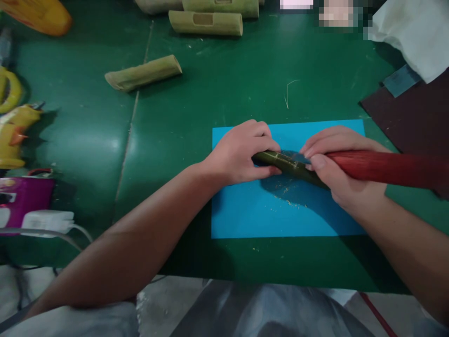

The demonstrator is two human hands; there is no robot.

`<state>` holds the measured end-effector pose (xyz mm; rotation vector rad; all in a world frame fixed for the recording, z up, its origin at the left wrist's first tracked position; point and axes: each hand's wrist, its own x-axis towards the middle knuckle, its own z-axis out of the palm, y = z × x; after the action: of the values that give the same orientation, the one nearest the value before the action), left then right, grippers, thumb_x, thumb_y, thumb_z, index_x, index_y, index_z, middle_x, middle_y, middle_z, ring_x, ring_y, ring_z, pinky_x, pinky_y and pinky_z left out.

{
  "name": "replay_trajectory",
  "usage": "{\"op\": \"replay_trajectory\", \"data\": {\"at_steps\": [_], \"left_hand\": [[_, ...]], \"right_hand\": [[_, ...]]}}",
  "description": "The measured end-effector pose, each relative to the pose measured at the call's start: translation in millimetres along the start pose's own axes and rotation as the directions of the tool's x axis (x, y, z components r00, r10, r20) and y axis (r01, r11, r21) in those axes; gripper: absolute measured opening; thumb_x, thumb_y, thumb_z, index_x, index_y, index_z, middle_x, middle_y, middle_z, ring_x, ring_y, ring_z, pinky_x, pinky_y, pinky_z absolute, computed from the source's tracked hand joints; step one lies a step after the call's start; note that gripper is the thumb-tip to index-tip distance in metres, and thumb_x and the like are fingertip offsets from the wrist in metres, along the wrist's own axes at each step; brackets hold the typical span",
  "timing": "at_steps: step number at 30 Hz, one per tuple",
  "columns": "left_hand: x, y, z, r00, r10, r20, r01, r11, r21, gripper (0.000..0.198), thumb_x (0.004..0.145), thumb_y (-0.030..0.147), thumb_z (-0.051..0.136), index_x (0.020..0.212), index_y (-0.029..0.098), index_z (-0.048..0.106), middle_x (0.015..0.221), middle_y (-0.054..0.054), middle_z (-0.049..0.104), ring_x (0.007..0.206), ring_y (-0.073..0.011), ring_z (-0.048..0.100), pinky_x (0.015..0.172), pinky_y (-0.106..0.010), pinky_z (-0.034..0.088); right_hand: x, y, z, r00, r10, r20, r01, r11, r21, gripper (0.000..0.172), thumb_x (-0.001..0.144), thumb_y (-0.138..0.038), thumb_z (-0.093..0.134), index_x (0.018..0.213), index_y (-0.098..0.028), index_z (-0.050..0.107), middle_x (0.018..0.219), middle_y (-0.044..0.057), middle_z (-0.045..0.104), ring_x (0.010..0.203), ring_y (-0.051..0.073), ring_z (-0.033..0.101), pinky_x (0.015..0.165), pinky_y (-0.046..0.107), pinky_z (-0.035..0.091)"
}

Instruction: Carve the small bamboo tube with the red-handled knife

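Observation:
A dark green piece of bamboo point(289, 164) lies across a bright blue sheet point(238, 215), with pale scored lines on its upper side. My left hand point(242, 152) is closed around its left end. In my right hand point(336, 166) is a knife with a long, thick red handle point(372, 167). The fingers pinch it low, close to the short blade, whose tip meets the top of the bamboo. Part of the bamboo's right end is hidden behind my right hand. Small light shavings point(289, 202) are scattered on the sheet just below the bamboo.
A cut bamboo tube point(143, 73) lies on the green table point(175, 112); others with rectangular openings point(205, 23) are behind it. At left are a yellow glue gun point(16, 133), yellow-handled tool point(9, 91), purple box point(31, 196) and white plug with cables point(47, 222). Dark sheets point(410, 114) lie right.

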<state>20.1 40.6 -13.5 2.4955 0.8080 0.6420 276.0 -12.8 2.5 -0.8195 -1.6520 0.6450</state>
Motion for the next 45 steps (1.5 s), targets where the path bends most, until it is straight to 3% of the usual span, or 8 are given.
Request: {"op": "replay_trajectory", "data": {"at_steps": [2,6,12,21,27,37,45], "left_hand": [[-0.2,0.0,-0.4,1.0,-0.003,0.003,0.003,1.0,-0.001,0.028,0.099,0.047,0.086,0.114,0.023,0.087,0.112,-0.009,0.08,0.101,-0.0265,0.074,0.092,-0.043,0.057],[0.0,0.0,-0.5,1.0,-0.014,0.006,0.014,1.0,-0.006,0.025,0.099,0.044,0.086,0.113,0.024,0.087,0.112,-0.008,0.08,0.102,-0.026,0.074,0.094,-0.043,0.057],[1.0,1.7,-0.5,1.0,-0.03,0.008,0.03,1.0,-0.004,0.023,0.099,0.044,0.084,0.111,0.025,0.087,0.11,-0.009,0.081,0.1,-0.026,0.074,0.092,-0.043,0.058],[1.8,3.0,-1.1,0.999,-0.034,0.01,0.034,0.999,-0.007,0.022,0.097,0.042,0.086,0.109,0.024,0.087,0.111,-0.009,0.081,0.1,-0.0258,0.074,0.091,-0.042,0.058],[2.0,2.5,-1.5,0.999,-0.046,0.022,0.046,0.999,-0.004,0.023,0.097,0.044,0.085,0.109,0.024,0.087,0.112,-0.009,0.082,0.101,-0.0258,0.073,0.093,-0.042,0.058],[1.0,3.6,-2.6,0.999,-0.037,0.04,0.037,0.999,0.014,0.025,0.101,0.046,0.083,0.112,0.023,0.085,0.113,-0.008,0.08,0.104,-0.0256,0.074,0.096,-0.041,0.057],[1.2,4.3,-3.6,0.998,-0.048,0.045,0.047,0.999,0.021,0.024,0.101,0.045,0.084,0.112,0.024,0.086,0.112,-0.008,0.08,0.103,-0.0254,0.074,0.096,-0.042,0.057]], "right_hand": [[0.1,-0.4,0.0,1.0,-0.022,0.007,0.022,1.0,0.001,0.01,0.098,-0.025,0.089,0.094,-0.032,0.083,0.096,0.0,0.086,0.089,0.024,0.082,0.085,0.043,0.07],[-4.4,0.5,-0.7,0.999,0.021,-0.048,-0.018,0.998,0.067,0.013,0.1,-0.025,0.085,0.093,-0.036,0.084,0.084,-0.002,0.082,0.079,0.026,0.079,0.075,0.044,0.067],[-8.7,1.9,-3.0,0.996,0.052,-0.074,-0.05,0.998,0.027,0.016,0.101,-0.026,0.081,0.088,-0.036,0.082,0.085,-0.001,0.082,0.076,0.026,0.077,0.071,0.046,0.067],[-5.3,1.7,-0.9,0.997,0.053,-0.058,-0.052,0.998,0.029,0.019,0.101,-0.025,0.08,0.086,-0.036,0.08,0.081,-0.001,0.079,0.076,0.025,0.076,0.071,0.045,0.068],[-4.0,-0.4,-2.2,0.995,0.016,-0.098,-0.021,0.999,-0.049,0.017,0.102,-0.026,0.079,0.089,-0.036,0.081,0.089,0.0,0.082,0.081,0.026,0.078,0.076,0.047,0.068],[-5.9,4.5,-5.0,1.0,0.016,-0.013,-0.016,0.999,0.037,0.016,0.1,-0.021,0.082,0.091,-0.033,0.082,0.087,0.0,0.083,0.08,0.023,0.079,0.075,0.041,0.067],[-8.0,2.5,-4.0,0.998,0.056,-0.031,-0.055,0.997,0.046,0.018,0.101,-0.024,0.08,0.087,-0.036,0.081,0.084,-0.001,0.081,0.076,0.025,0.077,0.07,0.043,0.067]]}}
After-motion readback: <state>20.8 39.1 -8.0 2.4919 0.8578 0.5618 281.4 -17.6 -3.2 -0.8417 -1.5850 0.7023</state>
